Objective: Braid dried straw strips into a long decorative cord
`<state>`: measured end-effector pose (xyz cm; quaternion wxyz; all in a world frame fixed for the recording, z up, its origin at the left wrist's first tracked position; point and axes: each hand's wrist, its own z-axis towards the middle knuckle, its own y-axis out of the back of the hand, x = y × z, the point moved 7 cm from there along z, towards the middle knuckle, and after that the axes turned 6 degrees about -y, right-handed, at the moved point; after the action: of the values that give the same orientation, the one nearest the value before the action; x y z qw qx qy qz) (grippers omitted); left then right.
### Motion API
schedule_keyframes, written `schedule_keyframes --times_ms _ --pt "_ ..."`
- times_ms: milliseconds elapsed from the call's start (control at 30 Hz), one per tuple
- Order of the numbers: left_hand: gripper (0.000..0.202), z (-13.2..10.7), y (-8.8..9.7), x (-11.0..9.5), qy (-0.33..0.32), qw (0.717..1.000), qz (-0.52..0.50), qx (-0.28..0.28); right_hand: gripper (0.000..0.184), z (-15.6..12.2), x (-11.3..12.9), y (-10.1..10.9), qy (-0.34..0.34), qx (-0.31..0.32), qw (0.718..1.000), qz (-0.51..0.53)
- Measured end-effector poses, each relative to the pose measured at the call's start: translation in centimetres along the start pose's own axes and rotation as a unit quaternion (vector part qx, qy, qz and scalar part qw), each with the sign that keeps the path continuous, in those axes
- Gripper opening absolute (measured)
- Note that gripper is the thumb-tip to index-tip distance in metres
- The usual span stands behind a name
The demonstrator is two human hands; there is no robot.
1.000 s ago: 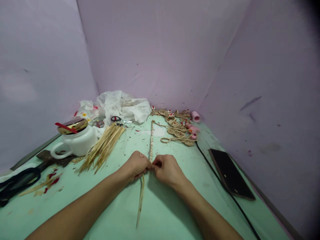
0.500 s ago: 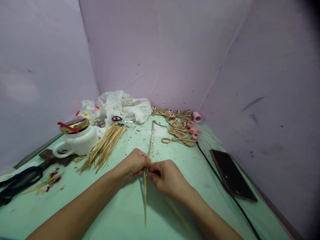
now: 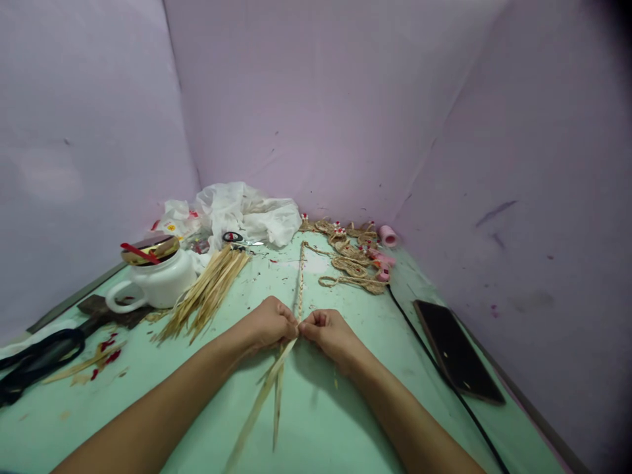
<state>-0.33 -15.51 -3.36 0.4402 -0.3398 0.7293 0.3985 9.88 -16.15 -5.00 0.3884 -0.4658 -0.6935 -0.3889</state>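
A narrow straw-coloured braid (image 3: 301, 280) runs from the middle of the table toward me, its near end between my hands. My left hand (image 3: 272, 322) is closed in a pinch on the braid's near end. Opposite it, my right hand (image 3: 328, 332) pinches at the same spot with thumb and fingertips, the two hands almost touching. Loose flat strands (image 3: 269, 385) hang from under my fingers toward me, one of them blurred. Which strand each fingertip grips is partly hidden.
On the left are a bundle of dry strips (image 3: 210, 289), a white mug (image 3: 170, 283), scissors (image 3: 42, 359) and a hammer-like tool (image 3: 101, 313). White plastic bags (image 3: 247, 210) lie behind. To the right are coiled braided cord (image 3: 350, 266), a black cable (image 3: 434, 365) and a phone (image 3: 457, 352).
A loose strand that was a blur under my right hand now hangs down to the left, across another strand. My right hand has shifted slightly, its fingers more upright.
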Motion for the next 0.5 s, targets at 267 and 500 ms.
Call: schedule_keyframes --times_ms 267,500 --pt "0.014 -1.4 0.1 -1.3 -0.035 0.971 0.238 -0.007 0.009 0.0 -0.4 -0.2 -0.015 -0.020 0.999 0.035" --pt "0.014 -2.9 -2.0 -2.7 -0.115 0.912 0.386 -0.078 0.007 -0.4 -0.8 -0.3 -0.038 -0.043 0.994 0.092"
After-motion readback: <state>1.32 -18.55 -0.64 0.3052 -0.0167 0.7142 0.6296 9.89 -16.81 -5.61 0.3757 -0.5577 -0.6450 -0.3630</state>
